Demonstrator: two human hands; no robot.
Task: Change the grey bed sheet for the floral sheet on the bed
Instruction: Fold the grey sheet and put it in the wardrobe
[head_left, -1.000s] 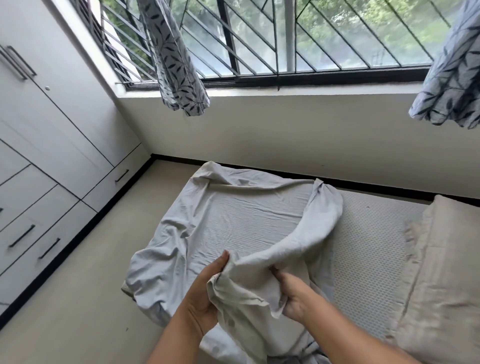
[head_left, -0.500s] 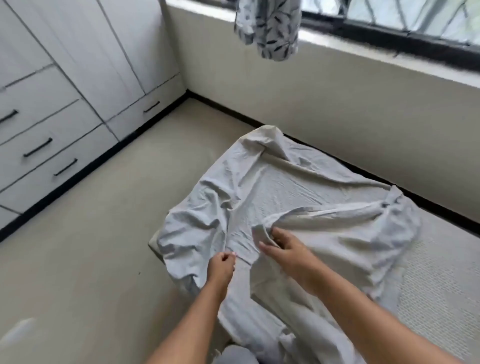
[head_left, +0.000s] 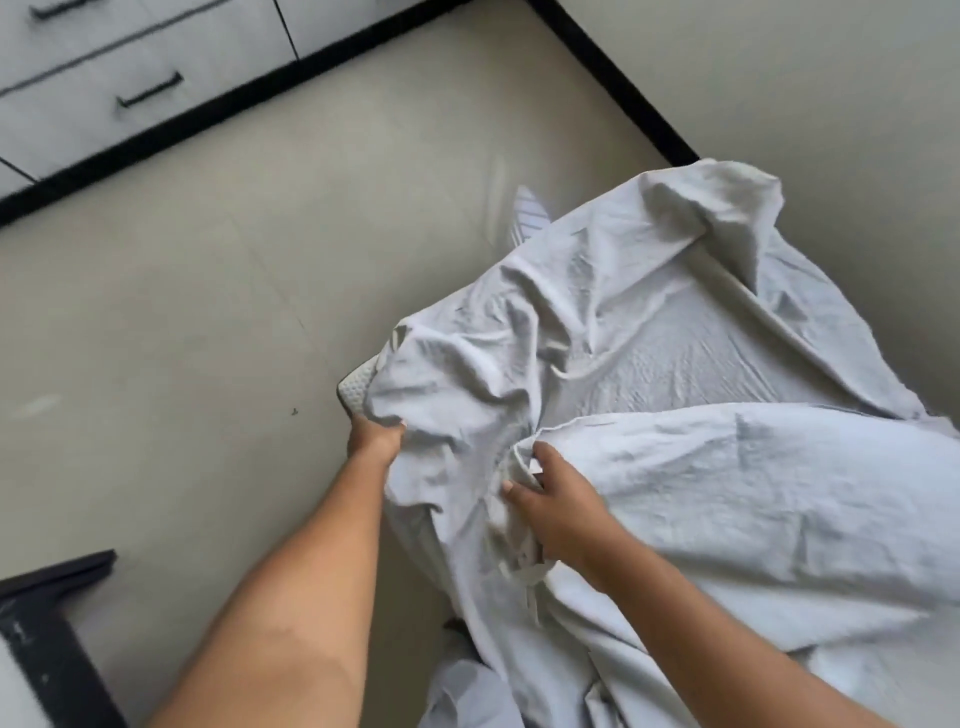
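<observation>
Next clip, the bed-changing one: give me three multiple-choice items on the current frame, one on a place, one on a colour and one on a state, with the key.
1. Where does the left hand grip the grey sheet?
A. beside the bared mattress corner
B. at a pillow
C. at a curtain

2. What colour are the drawer handles?
A. gold
B. black
C. white

3. How does the sheet lie?
A. flat and tucked
B. folded in a neat pile
C. crumpled and loose

Key: 1 A, its fingers clutch cloth next to the exposed corner. 2 B, they show as dark bars. 3 C, folds are bunched, and the right hand holds one.
</observation>
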